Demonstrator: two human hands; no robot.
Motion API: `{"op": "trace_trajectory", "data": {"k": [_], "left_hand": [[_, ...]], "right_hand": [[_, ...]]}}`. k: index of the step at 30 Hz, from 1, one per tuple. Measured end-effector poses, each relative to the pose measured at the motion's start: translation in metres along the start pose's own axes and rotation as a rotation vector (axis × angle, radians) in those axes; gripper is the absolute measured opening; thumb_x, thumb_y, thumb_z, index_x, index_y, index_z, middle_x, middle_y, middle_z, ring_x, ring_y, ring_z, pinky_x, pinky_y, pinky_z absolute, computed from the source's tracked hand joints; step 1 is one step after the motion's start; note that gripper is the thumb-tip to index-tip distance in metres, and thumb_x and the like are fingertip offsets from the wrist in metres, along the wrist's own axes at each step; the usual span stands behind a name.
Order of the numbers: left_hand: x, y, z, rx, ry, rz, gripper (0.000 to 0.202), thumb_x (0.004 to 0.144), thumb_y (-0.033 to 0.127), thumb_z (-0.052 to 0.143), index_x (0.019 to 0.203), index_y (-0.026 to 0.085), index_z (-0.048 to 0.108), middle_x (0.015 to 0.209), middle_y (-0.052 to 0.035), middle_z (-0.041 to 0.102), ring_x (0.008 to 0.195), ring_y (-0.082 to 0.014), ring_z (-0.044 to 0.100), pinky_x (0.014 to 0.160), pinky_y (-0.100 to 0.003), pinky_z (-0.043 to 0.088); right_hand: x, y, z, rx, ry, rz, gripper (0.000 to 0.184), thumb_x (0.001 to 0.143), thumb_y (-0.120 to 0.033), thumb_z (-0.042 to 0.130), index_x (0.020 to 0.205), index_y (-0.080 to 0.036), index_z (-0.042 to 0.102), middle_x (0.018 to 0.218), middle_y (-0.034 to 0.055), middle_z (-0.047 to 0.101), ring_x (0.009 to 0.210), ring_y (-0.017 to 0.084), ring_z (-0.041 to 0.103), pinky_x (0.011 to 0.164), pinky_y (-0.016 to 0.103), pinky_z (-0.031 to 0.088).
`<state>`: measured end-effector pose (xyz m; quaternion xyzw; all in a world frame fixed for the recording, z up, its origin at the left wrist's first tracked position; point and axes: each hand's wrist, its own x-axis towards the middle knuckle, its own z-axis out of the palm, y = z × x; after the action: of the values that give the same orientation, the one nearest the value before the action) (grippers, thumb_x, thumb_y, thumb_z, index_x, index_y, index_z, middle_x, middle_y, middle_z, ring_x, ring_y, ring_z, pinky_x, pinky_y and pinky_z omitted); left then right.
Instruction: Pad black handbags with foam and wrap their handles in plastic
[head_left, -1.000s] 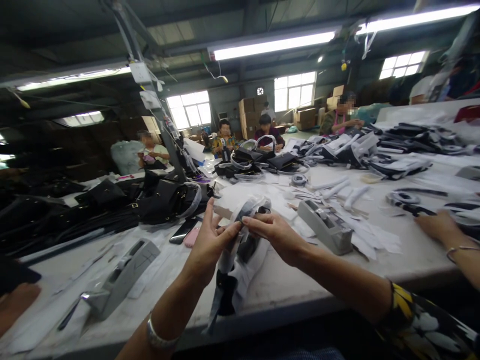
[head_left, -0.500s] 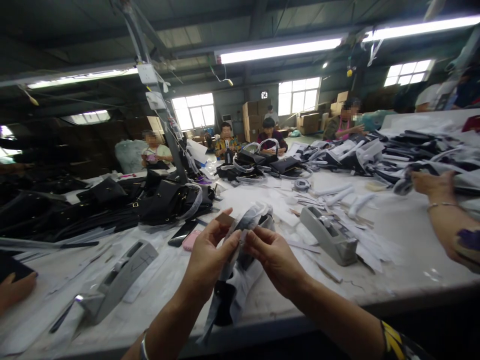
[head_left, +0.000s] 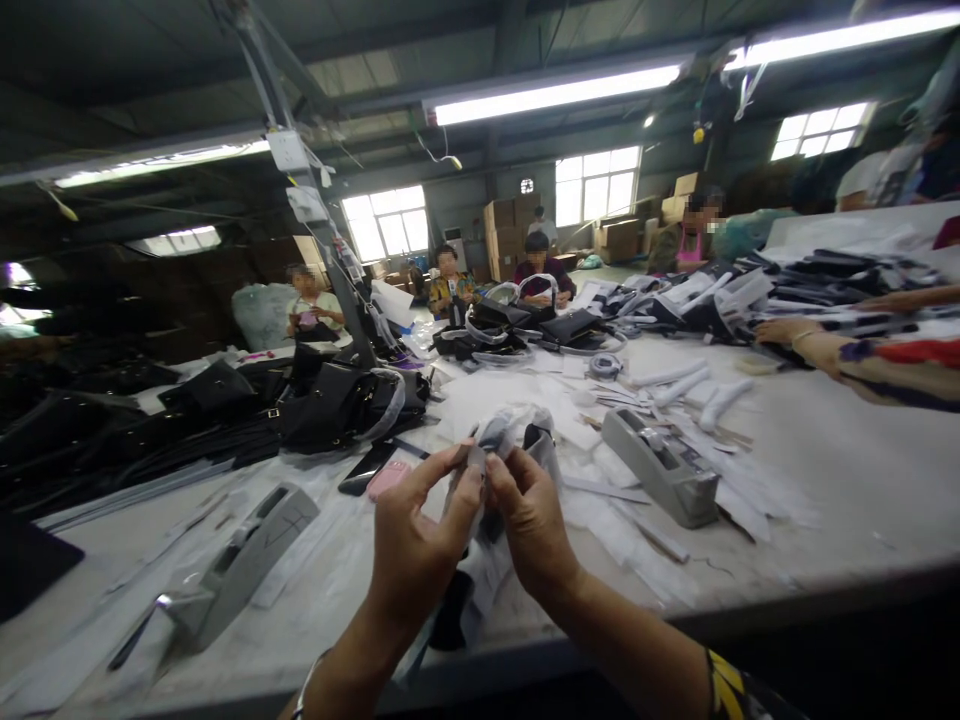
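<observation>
My left hand (head_left: 416,545) and my right hand (head_left: 529,525) meet over the near edge of the white table (head_left: 810,470). Both pinch the top of a black strap wrapped in white tissue paper (head_left: 510,432). The wrapped strap hangs down between my wrists toward the table edge. My fingertips press together at the wrap's upper end. A grey tape dispenser (head_left: 656,465) stands just right of my right hand. A second grey tape dispenser (head_left: 240,560) lies left of my left hand.
Black handbags (head_left: 337,400) pile up at the left and middle. A phone (head_left: 367,465) lies beside them. Paper-wrapped straps (head_left: 690,385) and scraps litter the right. A co-worker's arm (head_left: 847,355) reaches in from the right. Several people sit at the far end.
My hands drew closer together and turned more upright on the wrapped strap. The small tape piece at my left fingers is no longer seen. The co-worker's arm moved further back and up.
</observation>
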<state>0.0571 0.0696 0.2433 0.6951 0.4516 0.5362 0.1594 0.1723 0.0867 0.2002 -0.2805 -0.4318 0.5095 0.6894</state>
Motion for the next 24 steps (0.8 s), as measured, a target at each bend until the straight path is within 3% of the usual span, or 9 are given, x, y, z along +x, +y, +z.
{"op": "trace_trajectory", "data": {"k": [3,6,8,11,18,22,24], "left_hand": [[0.002,-0.003,-0.001,0.341,0.104,0.243,0.019,0.090,0.030,0.064,0.103,0.020,0.075,0.098,-0.0033,0.078,0.088,-0.0205,0.074,0.079,-0.027,0.055],[-0.001,-0.001,0.003,0.721,0.181,0.467,0.024,0.093,0.022,0.058,0.109,0.013,0.073,0.098,-0.0093,0.078,0.081,-0.0238,0.075,0.069,-0.030,0.056],[-0.006,0.003,0.007,0.917,0.197,0.524,0.027,0.094,0.017,0.053,0.112,0.007,0.071,0.100,-0.0133,0.077,0.080,-0.0268,0.075,0.066,-0.033,0.057],[-0.012,0.010,0.014,1.067,0.185,0.526,0.033,0.094,0.011,0.047,0.119,-0.001,0.065,0.112,-0.0209,0.072,0.093,-0.0297,0.073,0.074,-0.036,0.059],[-0.018,-0.001,0.027,1.098,0.121,0.411,0.043,0.098,0.015,0.038,0.134,-0.006,0.052,0.137,-0.0289,0.054,0.123,-0.0342,0.059,0.096,-0.042,0.054],[-0.020,-0.004,0.023,0.906,0.061,0.363,0.047,0.096,0.015,0.039,0.139,-0.002,0.048,0.144,-0.0260,0.049,0.135,-0.0331,0.048,0.109,-0.046,0.045],[-0.016,-0.002,0.012,0.721,-0.028,0.336,0.050,0.096,0.024,0.046,0.141,0.003,0.048,0.145,-0.0225,0.050,0.135,-0.0311,0.049,0.110,-0.044,0.044]], "right_hand": [[0.000,0.003,0.001,-0.015,-0.002,-0.010,0.028,0.088,-0.044,0.067,0.095,-0.017,0.066,0.073,-0.0013,0.055,0.066,0.012,0.048,0.064,0.024,0.043],[0.001,0.006,0.003,0.013,-0.005,-0.006,0.027,0.087,-0.043,0.069,0.087,-0.017,0.063,0.072,-0.0021,0.054,0.067,0.012,0.049,0.064,0.023,0.042],[0.002,0.009,0.003,0.035,-0.010,0.006,0.027,0.086,-0.043,0.071,0.080,-0.018,0.060,0.070,-0.0028,0.054,0.066,0.011,0.049,0.062,0.022,0.041],[0.004,0.012,0.003,0.053,-0.011,0.023,0.028,0.084,-0.042,0.073,0.077,-0.018,0.059,0.070,-0.0026,0.054,0.066,0.011,0.050,0.060,0.022,0.041],[-0.001,0.005,-0.004,0.026,-0.105,0.004,0.033,0.088,-0.047,0.066,0.075,-0.018,0.058,0.071,-0.0019,0.053,0.066,0.012,0.048,0.062,0.024,0.043],[0.003,-0.003,-0.009,-0.073,-0.112,0.020,0.027,0.083,-0.042,0.074,0.080,-0.017,0.066,0.079,0.0014,0.063,0.076,0.015,0.057,0.071,0.026,0.046],[0.008,-0.006,-0.014,-0.026,-0.116,0.053,0.025,0.083,-0.041,0.074,0.082,-0.017,0.070,0.082,0.0026,0.067,0.080,0.017,0.061,0.077,0.029,0.048]]}}
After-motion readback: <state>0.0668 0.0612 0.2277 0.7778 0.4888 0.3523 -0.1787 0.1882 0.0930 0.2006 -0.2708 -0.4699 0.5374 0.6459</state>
